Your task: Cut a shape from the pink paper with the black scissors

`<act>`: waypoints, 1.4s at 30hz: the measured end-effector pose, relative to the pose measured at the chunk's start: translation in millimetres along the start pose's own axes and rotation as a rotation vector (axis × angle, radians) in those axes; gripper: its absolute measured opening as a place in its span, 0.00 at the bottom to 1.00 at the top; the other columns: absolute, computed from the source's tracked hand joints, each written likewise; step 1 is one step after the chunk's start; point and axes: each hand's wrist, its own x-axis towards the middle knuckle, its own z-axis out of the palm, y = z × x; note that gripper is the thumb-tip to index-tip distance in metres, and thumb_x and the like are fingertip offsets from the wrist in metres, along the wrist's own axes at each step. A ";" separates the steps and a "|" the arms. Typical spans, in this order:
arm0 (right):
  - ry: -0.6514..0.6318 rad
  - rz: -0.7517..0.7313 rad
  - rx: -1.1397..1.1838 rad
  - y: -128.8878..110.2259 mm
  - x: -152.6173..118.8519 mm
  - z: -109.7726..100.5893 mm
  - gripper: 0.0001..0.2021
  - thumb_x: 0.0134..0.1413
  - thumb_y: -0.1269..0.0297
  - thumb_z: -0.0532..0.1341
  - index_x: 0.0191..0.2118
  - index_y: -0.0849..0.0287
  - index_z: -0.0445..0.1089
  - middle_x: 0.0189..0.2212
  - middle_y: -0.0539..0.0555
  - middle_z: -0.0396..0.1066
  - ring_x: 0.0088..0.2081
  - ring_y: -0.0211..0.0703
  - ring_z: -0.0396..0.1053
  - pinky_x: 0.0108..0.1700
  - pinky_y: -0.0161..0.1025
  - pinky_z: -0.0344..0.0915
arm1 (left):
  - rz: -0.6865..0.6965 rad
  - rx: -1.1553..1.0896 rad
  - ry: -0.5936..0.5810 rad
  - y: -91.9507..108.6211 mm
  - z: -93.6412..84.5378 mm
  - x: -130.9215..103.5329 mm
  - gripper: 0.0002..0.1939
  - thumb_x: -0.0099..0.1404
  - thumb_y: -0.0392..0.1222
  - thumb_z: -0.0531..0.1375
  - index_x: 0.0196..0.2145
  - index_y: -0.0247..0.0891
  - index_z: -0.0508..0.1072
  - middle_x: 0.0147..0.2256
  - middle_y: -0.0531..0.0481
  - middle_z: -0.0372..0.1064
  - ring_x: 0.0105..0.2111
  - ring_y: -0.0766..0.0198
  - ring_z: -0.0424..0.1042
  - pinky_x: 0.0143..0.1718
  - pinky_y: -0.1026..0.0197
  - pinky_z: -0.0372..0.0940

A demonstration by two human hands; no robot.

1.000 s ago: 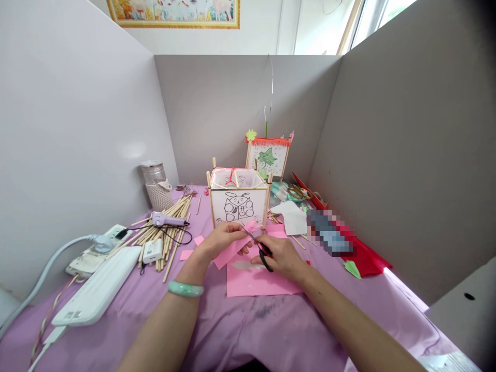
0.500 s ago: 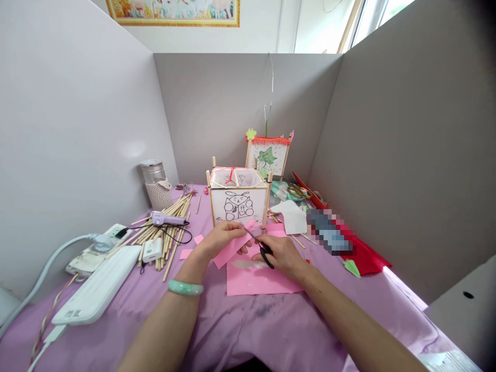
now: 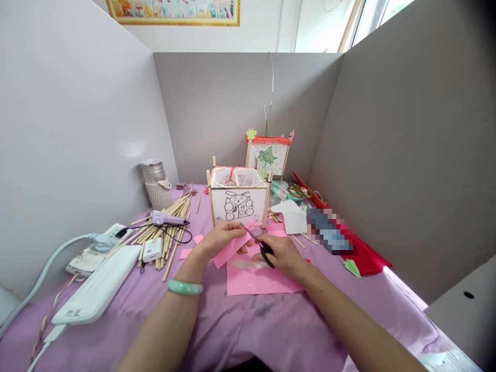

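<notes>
My left hand (image 3: 226, 239) is closed on a piece of pink paper (image 3: 228, 252), which slants down and left from its fingers. Black-handled scissors (image 3: 266, 254) are in my right hand (image 3: 282, 253), their blades pointing up and left at the held paper's upper edge. Beneath both hands lies a larger pink sheet (image 3: 251, 281) on the purple cloth. Just behind the hands stands a box-shaped stick frame (image 3: 239, 204) with a drawn animal on its white front panel and a red string on top.
Left are wooden sticks (image 3: 170, 248), a purple glue gun (image 3: 168, 219), a white power bank (image 3: 98, 285) and a jar (image 3: 156, 183). Behind stands a second decorated lantern (image 3: 268, 156). White paper (image 3: 291, 217) and red material (image 3: 368, 256) lie right. Grey panels surround the table.
The pink paper by the scissor blades has shifted slightly. Both hands stay in nearly the same place.
</notes>
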 end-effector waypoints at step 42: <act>0.036 -0.010 -0.034 4.4 -1.5 1.3 0.18 0.51 0.50 0.61 0.41 0.59 0.69 0.26 0.50 0.71 0.25 0.36 0.65 0.28 0.30 0.54 | 0.046 0.010 0.083 -7.2 -6.8 4.7 0.17 0.56 0.51 0.62 0.29 0.30 0.71 0.30 0.41 0.73 0.27 0.61 0.73 0.32 0.59 0.69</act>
